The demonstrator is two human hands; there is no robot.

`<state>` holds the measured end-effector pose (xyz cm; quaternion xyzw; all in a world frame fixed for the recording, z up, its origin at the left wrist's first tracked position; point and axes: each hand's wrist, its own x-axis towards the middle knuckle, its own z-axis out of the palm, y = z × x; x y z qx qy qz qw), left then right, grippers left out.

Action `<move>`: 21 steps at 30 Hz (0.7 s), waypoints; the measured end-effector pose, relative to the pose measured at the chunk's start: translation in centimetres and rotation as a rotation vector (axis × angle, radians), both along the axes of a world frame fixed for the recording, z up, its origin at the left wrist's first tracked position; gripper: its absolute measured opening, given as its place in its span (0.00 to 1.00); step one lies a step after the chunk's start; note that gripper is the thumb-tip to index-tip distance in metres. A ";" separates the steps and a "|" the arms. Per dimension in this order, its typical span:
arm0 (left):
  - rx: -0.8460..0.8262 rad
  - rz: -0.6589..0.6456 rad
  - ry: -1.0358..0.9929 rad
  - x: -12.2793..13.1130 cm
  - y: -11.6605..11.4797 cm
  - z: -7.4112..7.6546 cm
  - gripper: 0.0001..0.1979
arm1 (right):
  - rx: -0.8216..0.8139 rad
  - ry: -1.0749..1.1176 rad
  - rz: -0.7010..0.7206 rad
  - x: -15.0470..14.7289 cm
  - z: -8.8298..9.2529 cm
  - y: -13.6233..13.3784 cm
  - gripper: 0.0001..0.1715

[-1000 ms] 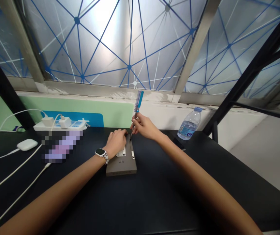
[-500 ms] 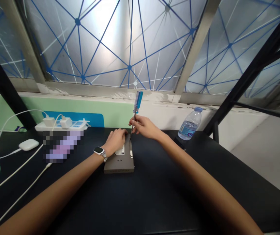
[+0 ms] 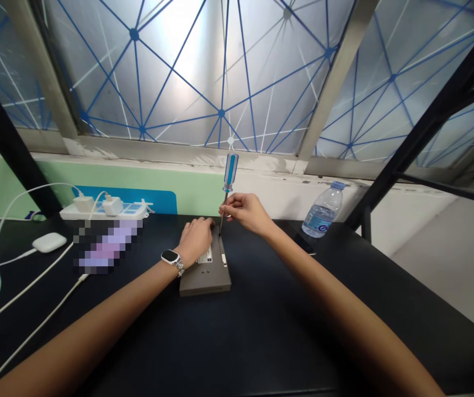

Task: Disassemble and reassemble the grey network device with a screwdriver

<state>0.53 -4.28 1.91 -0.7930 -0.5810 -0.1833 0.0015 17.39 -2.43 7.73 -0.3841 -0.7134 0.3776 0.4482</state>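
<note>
A flat grey-brown device [image 3: 207, 277], which looks like a disc drive with a white label on top, lies on the black table. My left hand [image 3: 195, 240] is laid over its far left part, fingers bent round it and partly hidden, holding it down. Between the fingertips and thumb of my right hand [image 3: 250, 214] is the shaft of a screwdriver [image 3: 230, 172]. Its clear handle with blue stripes points up, leaning slightly right. The tip touches, or nearly touches, the device's far right edge. A small pale part [image 3: 224, 259] shows on that same edge.
On the left stand a white power strip [image 3: 67, 212] with plugs and cables, a white case [image 3: 49, 242] and a blurred-out phone-like thing [image 3: 106, 248]. A water bottle [image 3: 323, 212] and a dark flat object [image 3: 305, 242] are at the right, near the wall.
The screwdriver's handle has turned and now stands more upright. The device's near end has shifted slightly right and down in view. Both hands keep their hold.
</note>
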 end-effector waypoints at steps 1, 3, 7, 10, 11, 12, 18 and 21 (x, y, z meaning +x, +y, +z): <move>-0.001 0.000 -0.001 0.0 0.0 0.0 0.18 | -0.011 0.002 0.005 0.0 0.1 0.0 0.08; -0.001 -0.009 -0.009 -0.1 0.0 -0.1 0.18 | -0.024 0.000 0.019 -0.1 0.1 -0.1 0.06; 0.016 -0.090 -0.110 -0.4 0.5 -0.5 0.16 | -0.023 -0.012 0.048 -0.2 0.1 -0.2 0.04; -0.008 -0.284 -0.337 -0.5 1.1 -0.6 0.16 | -0.025 -0.015 0.066 -0.3 0.0 -0.2 0.05; -0.047 -0.366 -0.437 -0.6 1.3 -0.6 0.16 | -0.028 -0.014 0.070 -0.3 0.0 -0.3 0.05; -0.106 -0.445 -0.544 -0.6 1.5 -0.6 0.16 | -0.030 -0.016 0.073 -0.2 0.0 -0.3 0.05; -0.428 -0.645 -0.950 -1.1 2.3 -0.1 0.13 | 0.013 -0.081 0.074 0.0 0.2 -0.2 0.05; -0.436 -0.606 -0.990 -1.4 2.4 -0.1 0.13 | 0.018 -0.111 0.079 0.0 0.3 -0.3 0.06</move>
